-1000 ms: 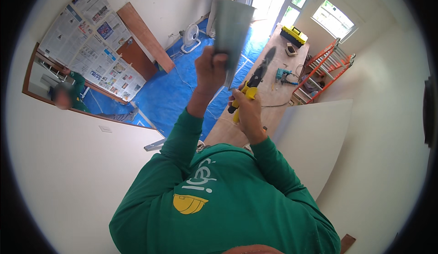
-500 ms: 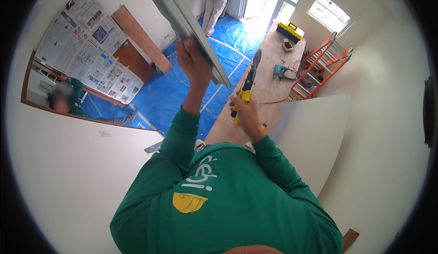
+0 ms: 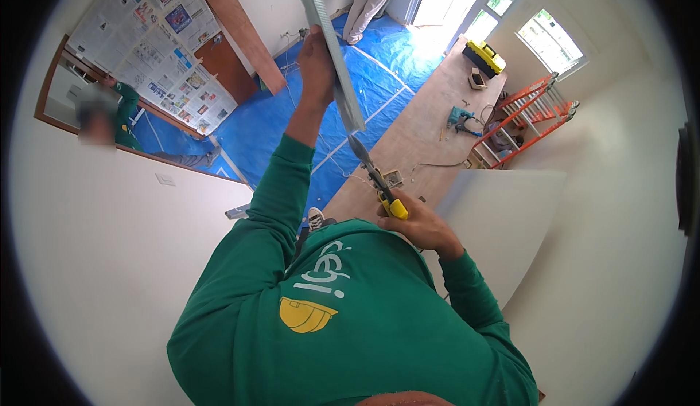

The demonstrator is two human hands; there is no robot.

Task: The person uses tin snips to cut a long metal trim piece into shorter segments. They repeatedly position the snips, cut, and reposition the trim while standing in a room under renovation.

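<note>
In my raised left hand [image 3: 316, 71] is a length of grey metal channel [image 3: 345, 94], gripped near its middle and tilted, with its lower end toward me. My right hand [image 3: 421, 227] is closed round the yellow handles of a pair of tin snips [image 3: 378, 181]. The dark jaws of the snips point up and left, and their tips are at the channel's lower end. Whether the blades touch the metal I cannot tell. The fingers of my left hand are partly hidden behind the channel.
A long wooden table [image 3: 430, 140] bears a teal power drill [image 3: 461, 119] and a black-and-yellow toolbox [image 3: 484, 57]. Beside it stands an orange stepladder [image 3: 526, 123]. Blue sheeting [image 3: 255, 143] covers the floor. A person [image 3: 370, 1] stands at the back. A white board [image 3: 503, 220] is at the right.
The channel has turned more upright and edge-on. My right hand has moved down and right, and the snips have swung left, bringing their tips to the channel's lower end.
</note>
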